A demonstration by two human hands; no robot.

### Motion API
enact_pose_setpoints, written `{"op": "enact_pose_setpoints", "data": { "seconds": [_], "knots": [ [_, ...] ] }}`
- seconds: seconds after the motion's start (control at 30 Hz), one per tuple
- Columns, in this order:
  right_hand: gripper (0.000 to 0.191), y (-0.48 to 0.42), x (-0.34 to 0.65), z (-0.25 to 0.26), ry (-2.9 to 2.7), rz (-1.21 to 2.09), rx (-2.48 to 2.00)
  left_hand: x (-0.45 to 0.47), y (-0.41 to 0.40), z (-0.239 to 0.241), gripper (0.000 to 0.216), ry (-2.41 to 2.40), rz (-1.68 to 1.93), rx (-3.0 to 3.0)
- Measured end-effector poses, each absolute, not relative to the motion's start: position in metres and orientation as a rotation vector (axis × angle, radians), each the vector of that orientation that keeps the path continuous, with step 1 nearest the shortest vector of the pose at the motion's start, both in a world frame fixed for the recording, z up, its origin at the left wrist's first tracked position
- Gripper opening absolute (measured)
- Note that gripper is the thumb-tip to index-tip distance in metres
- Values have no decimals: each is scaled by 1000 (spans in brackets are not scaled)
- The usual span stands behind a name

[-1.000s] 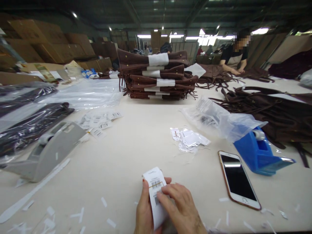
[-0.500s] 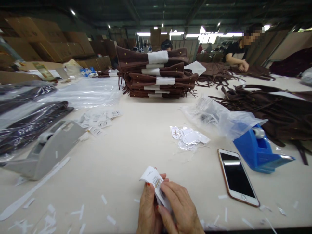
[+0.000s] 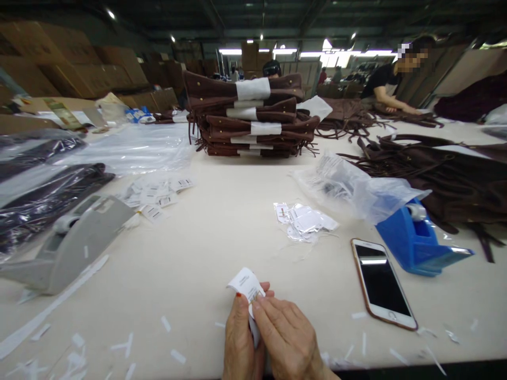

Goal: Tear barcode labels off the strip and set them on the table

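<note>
Both of my hands are at the near edge of the white table [image 3: 222,237], pressed together around a white barcode label [image 3: 247,287]. My left hand [image 3: 240,343] holds the label from behind with the thumb up its left side. My right hand [image 3: 287,340] lies over its front, fingers pinching the paper. The label's top curls over to the left above my fingertips; its lower part is hidden between my hands.
A phone [image 3: 382,285] and a blue tape dispenser [image 3: 422,243] lie to the right, a grey tape dispenser [image 3: 67,245] to the left. Loose tags [image 3: 304,221], barcode labels [image 3: 156,192], plastic bags [image 3: 352,190], stacked brown bags [image 3: 251,119]. A person [image 3: 390,84] works far right.
The label was upright and flat a second ago; it has bent over to the left and sunk lower between my hands, with my right fingers closing over more of it.
</note>
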State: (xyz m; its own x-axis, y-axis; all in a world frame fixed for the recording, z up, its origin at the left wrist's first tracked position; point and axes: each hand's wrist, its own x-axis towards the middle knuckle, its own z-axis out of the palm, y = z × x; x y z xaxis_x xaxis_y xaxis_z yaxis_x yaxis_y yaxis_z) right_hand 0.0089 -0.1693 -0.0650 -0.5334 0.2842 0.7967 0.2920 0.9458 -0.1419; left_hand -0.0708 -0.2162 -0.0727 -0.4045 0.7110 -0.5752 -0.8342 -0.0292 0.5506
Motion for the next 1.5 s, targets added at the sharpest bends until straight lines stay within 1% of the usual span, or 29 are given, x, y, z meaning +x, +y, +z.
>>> {"op": "enact_pose_setpoints", "data": {
  "seconds": [0.13,0.37,0.67,0.8,0.9,1.03,1.17,1.33,1.5],
  "knots": [
    [32,-168,14,-68,-2203,-29,-352,-70,-215,-67,47,1082,1657,-225],
    [35,-159,23,-60,-2325,-15,-264,-69,-211,-63,41,1019,1695,-230],
    [34,-153,33,-53,-2432,181,-195,-70,-212,-63,41,1057,1673,-131],
    [34,-149,38,-49,-2469,200,-171,-70,-212,-62,37,1075,1657,-119],
    [35,-150,40,-48,-2501,195,-159,-68,-211,-61,40,1125,1654,-118],
    [34,-157,33,-51,-2416,95,-243,-67,-210,-59,46,1226,1661,-121],
    [29,-170,18,-56,-2251,-21,-347,-68,-211,-54,49,1420,1683,-67],
    [23,-179,8,-55,-2152,20,-381,-73,-211,-54,51,1526,1701,-45],
    [30,-173,16,-49,-2205,37,-350,-71,-211,-58,49,1475,1737,-40]
  ]
}}
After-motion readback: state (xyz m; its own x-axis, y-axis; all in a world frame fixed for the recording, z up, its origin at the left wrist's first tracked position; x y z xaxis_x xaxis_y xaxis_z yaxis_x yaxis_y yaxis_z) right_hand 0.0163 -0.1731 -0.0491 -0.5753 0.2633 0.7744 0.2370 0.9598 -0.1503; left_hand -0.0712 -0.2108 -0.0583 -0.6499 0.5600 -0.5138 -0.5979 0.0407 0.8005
